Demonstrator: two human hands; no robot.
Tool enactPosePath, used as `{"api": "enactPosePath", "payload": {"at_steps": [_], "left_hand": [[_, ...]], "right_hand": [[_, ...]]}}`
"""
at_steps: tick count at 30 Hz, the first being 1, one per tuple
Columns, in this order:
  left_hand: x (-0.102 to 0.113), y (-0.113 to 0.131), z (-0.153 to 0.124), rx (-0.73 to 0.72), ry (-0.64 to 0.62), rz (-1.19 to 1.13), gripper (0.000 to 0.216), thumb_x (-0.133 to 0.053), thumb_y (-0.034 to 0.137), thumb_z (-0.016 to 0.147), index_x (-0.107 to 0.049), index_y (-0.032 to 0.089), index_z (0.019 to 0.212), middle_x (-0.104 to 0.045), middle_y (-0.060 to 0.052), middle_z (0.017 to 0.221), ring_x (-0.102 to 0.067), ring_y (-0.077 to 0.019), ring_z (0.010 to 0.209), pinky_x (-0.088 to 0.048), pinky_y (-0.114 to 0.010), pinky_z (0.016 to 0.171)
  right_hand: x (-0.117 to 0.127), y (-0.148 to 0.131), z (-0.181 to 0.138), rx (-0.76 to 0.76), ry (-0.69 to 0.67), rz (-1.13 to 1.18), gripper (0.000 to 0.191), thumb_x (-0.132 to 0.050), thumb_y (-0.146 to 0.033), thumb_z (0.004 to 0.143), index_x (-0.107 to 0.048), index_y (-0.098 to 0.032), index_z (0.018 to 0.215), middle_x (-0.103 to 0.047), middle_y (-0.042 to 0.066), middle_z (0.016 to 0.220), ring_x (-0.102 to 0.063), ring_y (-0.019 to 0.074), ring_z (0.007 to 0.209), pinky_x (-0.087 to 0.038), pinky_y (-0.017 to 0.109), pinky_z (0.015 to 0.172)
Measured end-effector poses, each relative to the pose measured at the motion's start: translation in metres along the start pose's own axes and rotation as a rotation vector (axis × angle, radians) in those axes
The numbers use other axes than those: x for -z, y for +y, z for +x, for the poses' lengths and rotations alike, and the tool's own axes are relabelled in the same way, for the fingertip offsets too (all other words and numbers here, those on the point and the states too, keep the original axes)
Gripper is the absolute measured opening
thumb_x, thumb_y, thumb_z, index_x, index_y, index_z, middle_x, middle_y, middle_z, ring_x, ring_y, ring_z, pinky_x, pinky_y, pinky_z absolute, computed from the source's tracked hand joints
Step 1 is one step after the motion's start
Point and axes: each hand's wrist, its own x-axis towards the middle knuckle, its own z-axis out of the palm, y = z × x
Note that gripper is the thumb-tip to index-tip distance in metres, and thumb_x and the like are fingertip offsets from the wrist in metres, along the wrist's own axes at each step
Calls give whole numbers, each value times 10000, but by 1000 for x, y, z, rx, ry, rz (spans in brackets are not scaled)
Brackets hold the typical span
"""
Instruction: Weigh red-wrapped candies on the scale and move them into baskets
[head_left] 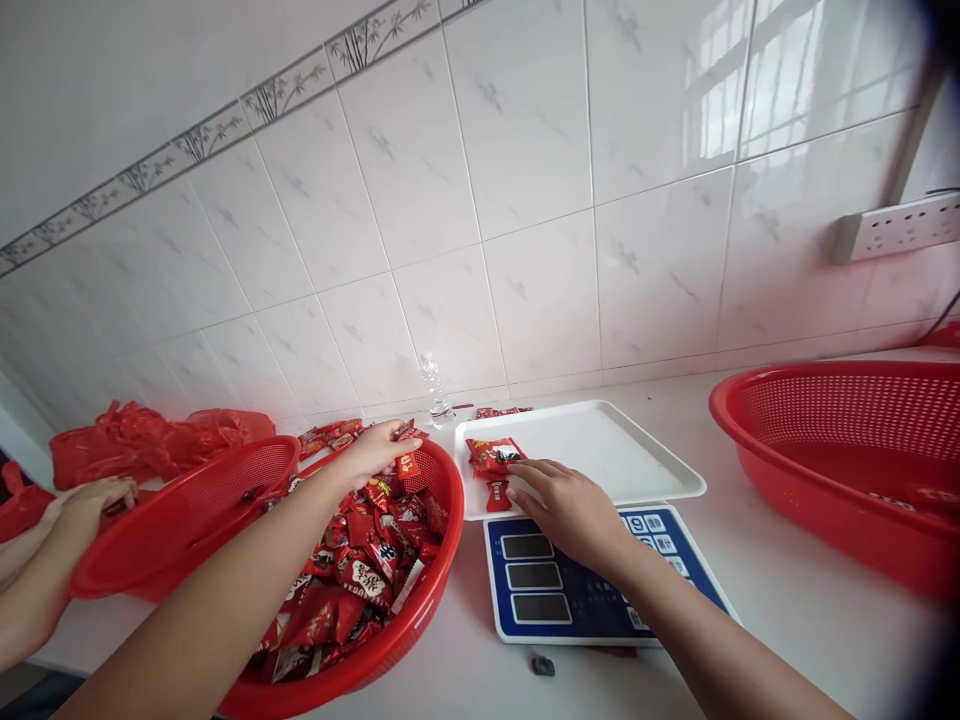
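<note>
At eight o'clock in our view, our left hand [379,450] pinches a red packet [407,467] over the basket [454,500]; at five, our right hand's [568,505] curved fingers touch a shiny packet [489,456] on the tray [600,450], gripping or not, we cannot tell. We should press lightly, palm off the scale [589,605]. One wrapper [366,582] reads "SUGAR"; one key [637,524], "9".

Soft, cool daylight, with faint shadows.
From where I stand, the reflection of a barred window [716,95] glares on glossy wall tiles [525,150] at upper right, while the upper left looks greyer. Pink haze tints the tiles behind the red basket [840,410] at far right, whose edge blurs. Wide-angle stretch slants lines; darkness swallows both right corners.
</note>
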Motion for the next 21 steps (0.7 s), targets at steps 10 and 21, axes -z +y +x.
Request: {"api": "enactPosePath", "payload": {"at_steps": [10, 21], "left_hand": [[-75, 46, 7, -209, -48, 234, 192, -651, 257, 696, -618, 164, 861, -633, -9, 802, -584, -181, 783, -433, -263, 703], [-113, 54, 9, -71, -55, -164, 592, -559, 140, 709, -432, 186, 1285, -547, -107, 1243, -572, -190, 1029, -455, -263, 835]], "right_hand": [[7, 8, 4, -146, 135, -2, 309, -403, -345, 918, -615, -213, 1100, -668, 51, 1113, -619, 229, 997, -499, 348, 782], [8, 10, 5, -192, 52, 14, 300, -403, -322, 908, -611, -253, 1113, -644, 45, 1159, -612, 219, 1000, -492, 340, 772]]}}
